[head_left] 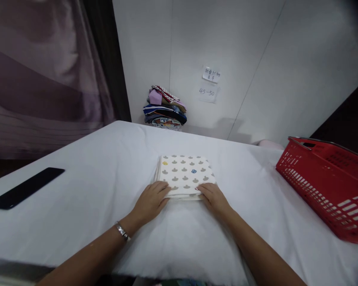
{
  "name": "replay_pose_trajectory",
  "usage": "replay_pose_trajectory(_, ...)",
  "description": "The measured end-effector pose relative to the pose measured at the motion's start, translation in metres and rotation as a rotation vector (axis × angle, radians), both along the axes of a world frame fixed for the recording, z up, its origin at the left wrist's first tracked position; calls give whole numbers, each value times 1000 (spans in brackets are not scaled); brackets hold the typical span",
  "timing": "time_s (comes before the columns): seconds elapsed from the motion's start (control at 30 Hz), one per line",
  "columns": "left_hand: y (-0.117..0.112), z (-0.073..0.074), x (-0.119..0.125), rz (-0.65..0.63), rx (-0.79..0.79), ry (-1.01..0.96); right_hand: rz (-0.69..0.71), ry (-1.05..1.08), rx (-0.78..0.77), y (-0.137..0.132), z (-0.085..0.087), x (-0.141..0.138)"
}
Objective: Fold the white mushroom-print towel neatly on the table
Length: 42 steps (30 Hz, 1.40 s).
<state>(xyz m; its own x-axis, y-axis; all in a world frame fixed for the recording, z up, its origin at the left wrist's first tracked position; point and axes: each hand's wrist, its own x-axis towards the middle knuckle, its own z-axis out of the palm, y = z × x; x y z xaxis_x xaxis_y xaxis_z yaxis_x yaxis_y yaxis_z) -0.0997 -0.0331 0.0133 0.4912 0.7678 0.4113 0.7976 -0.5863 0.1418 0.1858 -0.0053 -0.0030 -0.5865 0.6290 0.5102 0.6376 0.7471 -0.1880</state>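
A folded cloth [185, 172], white with grey mushroom-like prints and a few coloured ones, lies as a layered square on the white-covered table [101, 190]. Its near left corner is in my left hand [152, 200], fingers on top and thumb at the front edge. My right hand [214, 198] grips the near right corner in the same way, its thumb mostly hidden. Both hands are closed on the cloth's near edge. A silver bracelet [122, 231] circles my left wrist.
On the right stands a red plastic basket [325, 186]. A flat black object [26, 188] lies at the left. Beyond the far edge, a pile of folded fabrics [165, 107] rests by the wall, near two paper signs [209, 84]. A purplish curtain [41, 79] hangs on the left.
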Motion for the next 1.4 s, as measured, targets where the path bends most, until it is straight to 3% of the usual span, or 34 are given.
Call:
replay_pose_trajectory(0.17,0,13,-1,4,-26,48,-4,43,44,2,-6,-1)
replay_pose_trajectory(0.27,6,12,-4,29,70,71,-20,85,52,1,-7,-4)
replay_pose_trajectory(0.4,12,-10,-13,-6,215,80,11,52,55,-3,-6,-6)
replay_pose_trajectory(0.5,8,-30,-20,-22,202,81,35,32,50,-4,-6,-5)
replay_pose_trajectory(0.57,3,-33,-22,-1,173,78,46,39,62,-4,-7,-4)
replay_pose_trajectory(0.63,-4,-24,-19,17,149,77,50,45,75,-4,-9,-3)
replay_pose_trajectory(0.8,-10,23,16,37,102,-11,34,27,81,-4,-10,-7)
replay_pose_trajectory(0.9,3,33,42,-13,91,-42,36,12,77,-4,-9,-7)
replay_pose_trajectory(1.0,23,18,49,52,27,-2,48,13,66,-6,-9,-2)
replay_pose_trajectory(1.17,36,-15,37,53,-42,37,57,63,-11,-14,-5,2)
replay_pose_trajectory(1.3,35,-17,35,59,-28,37,-13,114,-112,-4,18,-11)
replay_pose_trajectory(1.4,35,-15,37,60,-27,36,-70,91,-116,26,30,-20)
